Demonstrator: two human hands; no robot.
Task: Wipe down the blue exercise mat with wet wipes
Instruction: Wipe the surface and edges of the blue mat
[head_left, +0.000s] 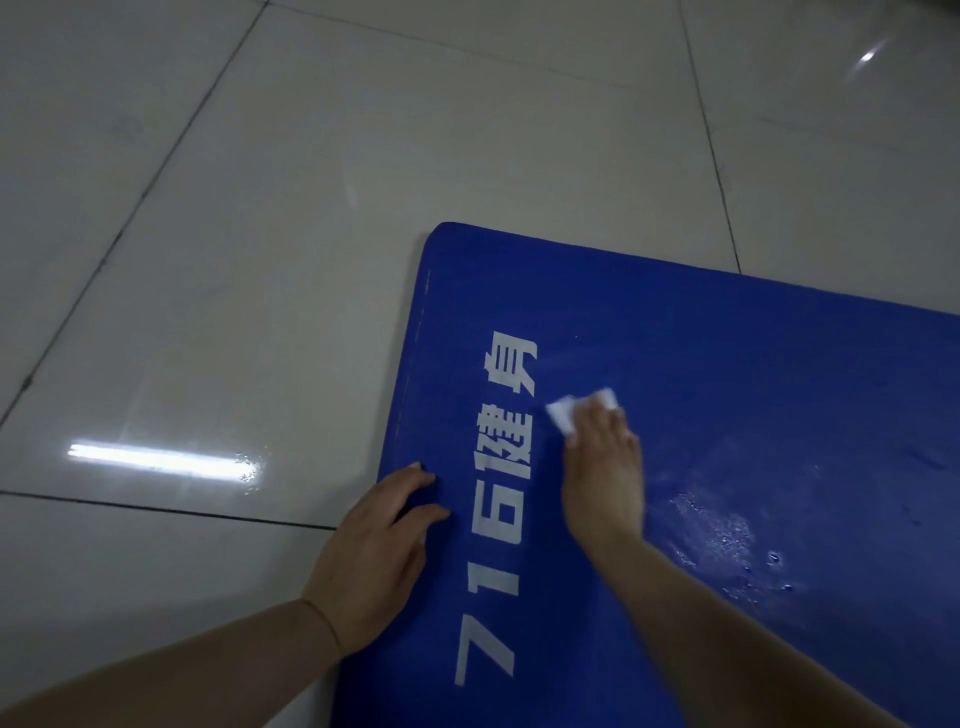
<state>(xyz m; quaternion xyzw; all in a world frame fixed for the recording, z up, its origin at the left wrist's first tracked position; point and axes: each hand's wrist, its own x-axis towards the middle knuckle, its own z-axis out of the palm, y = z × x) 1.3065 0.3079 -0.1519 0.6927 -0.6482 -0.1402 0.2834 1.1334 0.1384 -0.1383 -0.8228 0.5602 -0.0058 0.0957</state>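
Right hand (602, 467) presses wipe (563, 413) flat-fingered beside "716" (white print); left hand (376, 556) flat on mat (753, 374).

White print on the blue mat (727, 364) reads "716健身".

1. The blue mat (727, 364) is cut off by the right and bottom edges.
2. The white wipe (563, 413) is largely hidden under the right hand (605, 478); its outline is blurred.
3. Both forearms are cut off by the bottom edge.
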